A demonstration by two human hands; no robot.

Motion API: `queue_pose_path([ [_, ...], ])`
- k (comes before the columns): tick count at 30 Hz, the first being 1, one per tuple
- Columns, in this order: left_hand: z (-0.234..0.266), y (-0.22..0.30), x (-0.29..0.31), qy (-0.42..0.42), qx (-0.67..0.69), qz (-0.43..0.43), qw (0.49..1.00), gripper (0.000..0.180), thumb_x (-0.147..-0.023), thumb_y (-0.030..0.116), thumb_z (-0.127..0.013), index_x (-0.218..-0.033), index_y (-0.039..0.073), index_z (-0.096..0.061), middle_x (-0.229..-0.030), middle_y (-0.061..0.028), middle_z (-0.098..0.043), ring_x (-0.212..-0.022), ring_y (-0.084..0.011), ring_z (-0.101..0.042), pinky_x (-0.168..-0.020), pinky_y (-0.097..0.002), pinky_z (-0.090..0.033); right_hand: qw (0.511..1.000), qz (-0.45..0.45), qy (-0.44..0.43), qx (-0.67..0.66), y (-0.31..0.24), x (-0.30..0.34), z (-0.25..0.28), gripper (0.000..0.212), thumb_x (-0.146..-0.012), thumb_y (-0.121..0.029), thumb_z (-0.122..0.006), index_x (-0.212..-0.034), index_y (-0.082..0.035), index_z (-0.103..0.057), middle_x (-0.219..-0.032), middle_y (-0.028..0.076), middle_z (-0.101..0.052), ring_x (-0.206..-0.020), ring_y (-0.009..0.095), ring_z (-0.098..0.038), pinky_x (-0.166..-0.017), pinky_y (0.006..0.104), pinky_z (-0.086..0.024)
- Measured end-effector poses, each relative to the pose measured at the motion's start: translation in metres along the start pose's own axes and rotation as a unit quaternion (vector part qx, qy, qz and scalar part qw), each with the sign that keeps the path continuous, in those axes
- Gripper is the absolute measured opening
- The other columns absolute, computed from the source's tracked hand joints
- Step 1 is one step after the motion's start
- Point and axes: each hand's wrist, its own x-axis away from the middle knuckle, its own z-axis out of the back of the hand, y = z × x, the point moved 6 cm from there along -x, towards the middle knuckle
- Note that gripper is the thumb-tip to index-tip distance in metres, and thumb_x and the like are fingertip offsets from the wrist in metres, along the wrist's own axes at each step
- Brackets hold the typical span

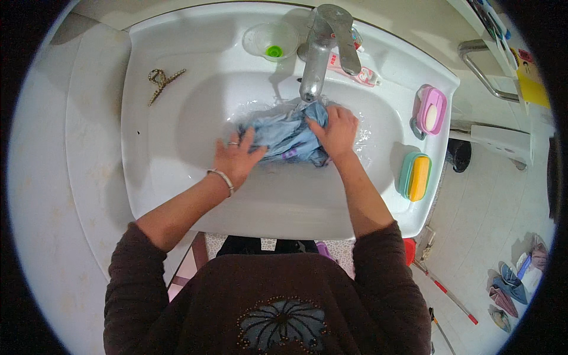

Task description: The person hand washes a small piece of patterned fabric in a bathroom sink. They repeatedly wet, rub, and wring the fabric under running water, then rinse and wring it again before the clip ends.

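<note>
Wet light-blue cloth bunched in white sink, just below the tap. R hand clenched on cloth's end nearest the tap; L hand spread flat, pressing its other end. Hair clip on rim, well left of the tap; pink soap dish & yellow-green one off to its right.
</note>
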Motion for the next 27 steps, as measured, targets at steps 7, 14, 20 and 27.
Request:
queue_pose_path([
  [7,0.006,0.012,-0.035,0.122,0.138,0.016,0.983,0.069,-0.080,0.042,-0.063,-0.138,0.015,-0.036,-0.147,-0.0188,-0.020,-0.137,-0.0360,-0.017,-0.109,-0.0567,-0.013,0.977,0.210,-0.030,0.040,-0.038,0.042,-0.015,0.077,-0.070,-0.049,-0.068,-0.136,-0.018,-0.042,-0.143,0.018,-0.028,-0.131,0.043,-0.024,-0.107,0.0572,-0.018],
  [14,-0.040,0.004,-0.066,0.082,0.118,0.003,0.990,0.078,-0.079,0.057,-0.056,-0.140,0.014,-0.032,-0.147,-0.0172,-0.020,-0.138,-0.0329,-0.014,-0.111,-0.0526,-0.007,0.975,0.203,-0.089,0.019,-0.032,0.031,-0.057,0.077,-0.066,-0.039,-0.072,-0.133,-0.015,-0.044,-0.141,0.019,-0.031,-0.132,0.041,-0.025,-0.108,0.0567,-0.019],
  [20,-0.060,0.009,-0.088,-0.016,0.164,0.011,0.986,0.084,-0.078,0.058,-0.057,-0.138,0.005,-0.033,-0.140,-0.0192,-0.031,-0.134,-0.0338,-0.023,-0.108,-0.0514,-0.017,0.966,0.212,-0.142,0.035,-0.020,0.021,-0.065,0.070,-0.063,-0.041,-0.072,-0.122,-0.009,-0.052,-0.132,0.022,-0.038,-0.125,0.041,-0.036,-0.103,0.0546,-0.029],
  [27,-0.072,0.015,-0.096,-0.010,0.124,0.012,0.992,0.077,-0.078,0.055,-0.057,-0.133,0.004,-0.041,-0.133,-0.0190,-0.041,-0.127,-0.0327,-0.034,-0.107,-0.0497,-0.021,0.942,0.233,-0.230,0.073,-0.013,0.005,-0.074,0.060,-0.062,-0.045,-0.070,-0.108,-0.006,-0.060,-0.120,0.020,-0.046,-0.118,0.035,-0.044,-0.094,0.0506,-0.039],
])
